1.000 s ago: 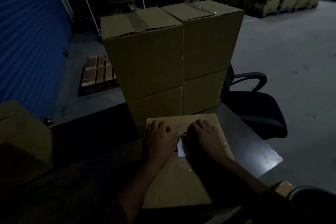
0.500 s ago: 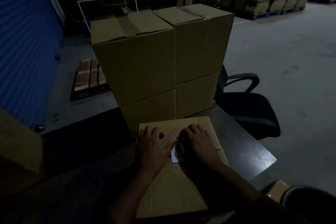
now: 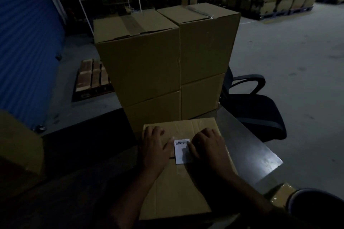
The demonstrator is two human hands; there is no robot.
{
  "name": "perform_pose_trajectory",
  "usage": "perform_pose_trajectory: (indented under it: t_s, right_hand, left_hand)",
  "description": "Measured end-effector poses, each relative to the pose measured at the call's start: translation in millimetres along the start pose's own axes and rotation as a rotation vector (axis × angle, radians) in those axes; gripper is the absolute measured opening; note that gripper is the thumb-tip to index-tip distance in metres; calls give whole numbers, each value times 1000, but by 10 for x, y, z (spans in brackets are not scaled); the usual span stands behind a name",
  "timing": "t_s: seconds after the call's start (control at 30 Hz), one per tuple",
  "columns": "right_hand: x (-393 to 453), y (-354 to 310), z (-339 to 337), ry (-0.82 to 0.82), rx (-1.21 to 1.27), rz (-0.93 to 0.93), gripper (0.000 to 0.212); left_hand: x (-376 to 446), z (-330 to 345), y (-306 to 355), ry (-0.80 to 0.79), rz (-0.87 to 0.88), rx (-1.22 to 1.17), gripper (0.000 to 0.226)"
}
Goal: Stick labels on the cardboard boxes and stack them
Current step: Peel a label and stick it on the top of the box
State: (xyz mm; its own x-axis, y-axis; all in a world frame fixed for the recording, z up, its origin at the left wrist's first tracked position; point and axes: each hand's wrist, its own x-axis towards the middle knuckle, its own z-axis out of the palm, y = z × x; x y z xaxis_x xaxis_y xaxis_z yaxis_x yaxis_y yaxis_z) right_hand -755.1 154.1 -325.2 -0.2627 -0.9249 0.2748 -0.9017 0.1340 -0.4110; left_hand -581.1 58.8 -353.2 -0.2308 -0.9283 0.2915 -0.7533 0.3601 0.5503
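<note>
Pressing a white label (image 3: pixel 183 151) flat on the near box (image 3: pixel 178 188).
Left hand (image 3: pixel 155 149) spread flat at the label's left edge, thumb touching it; right hand (image 3: pixel 208 148) flat over its right edge, fingers relaxed, gripping nothing; box lying on the dark table (image 3: pixel 247 147), far edge tight against the stacked boxes (image 3: pixel 160 57); bare tabletop to the right up to its edge; office chair (image 3: pixel 255 106) just beyond; open floor (image 3: pixel 297 65) far right.

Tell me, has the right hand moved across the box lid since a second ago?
Yes. The right hand has slid rightward over the white label, away from the left hand, uncovering the barcode on the box lid.
</note>
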Motion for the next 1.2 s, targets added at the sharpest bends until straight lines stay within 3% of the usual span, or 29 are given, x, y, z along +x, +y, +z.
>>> perform_pose_trajectory:
  t_s: [0.1, 0.27, 0.4, 0.6, 0.7, 0.83, 1.0, 1.2]
  right_hand:
    - [-343, 46, -43, 23, -26, 79, 15]
    - [-514, 198, 76, -16, -96, -8, 44]
    - [-235, 261, 103, -64, -63, -133, 44]
    - [316, 279, 77, -263, 6, -261, 58]
    - [304, 133, 139, -231, -17, -211, 54]
    - [5, -89, 156, -85, -80, -138, 36]
    - [-27, -197, 209, -63, -92, -118, 37]
    - [10, -169, 297, -58, -99, -74, 40]
  left_hand:
    - [71, -41, -39, -82, -47, 25, 62]
    - [271, -211, -4, -235, -110, 109, 82]
    - [250, -333, -150, -139, -184, 262, 87]
    - [-113, -467, -329, -123, -323, 404, 116]
    - [-293, -472, -322, -109, -333, 408, 106]
    - [-273, -464, -272, 0, -144, 250, 65]
    - [-109, -272, -110, -99, 80, 81, 41]
    - [-132, -109, -137, -42, 96, 54, 35]
